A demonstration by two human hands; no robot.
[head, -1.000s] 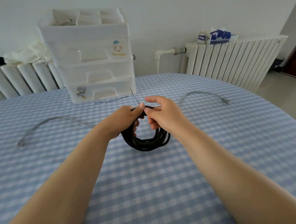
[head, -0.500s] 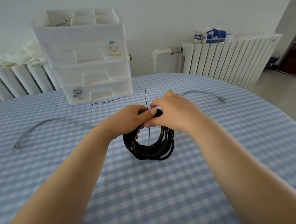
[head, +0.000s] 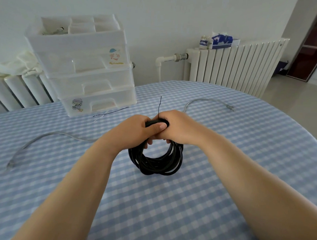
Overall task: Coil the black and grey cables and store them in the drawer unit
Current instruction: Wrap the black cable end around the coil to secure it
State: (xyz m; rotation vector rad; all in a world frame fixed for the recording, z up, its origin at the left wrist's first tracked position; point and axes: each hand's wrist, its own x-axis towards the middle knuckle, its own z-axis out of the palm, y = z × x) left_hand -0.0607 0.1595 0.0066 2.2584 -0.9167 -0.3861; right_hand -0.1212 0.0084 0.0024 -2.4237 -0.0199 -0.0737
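The black cable [head: 155, 163] hangs as a round coil above the table, its bottom just over the cloth. My left hand [head: 135, 131] and my right hand [head: 179, 128] both grip the top of the coil, side by side and touching. A thin black tie [head: 159, 106] sticks up from between my hands. The grey cable [head: 45, 136] lies uncoiled on the table, running from the far left behind my hands to the right, where its plug end [head: 231, 107] rests. The white drawer unit [head: 84, 68] stands at the back left with its drawers closed.
The table carries a blue checked cloth [head: 224, 158]. A thin black tie and a white one [head: 109, 113] lie in front of the drawer unit. White radiators [head: 236, 67] stand behind the table, with a tissue pack on the right one. The table edge curves off at the right.
My hands have closed tighter together on the top of the black coil and lifted it upright. The thin tie now stands up from between them.
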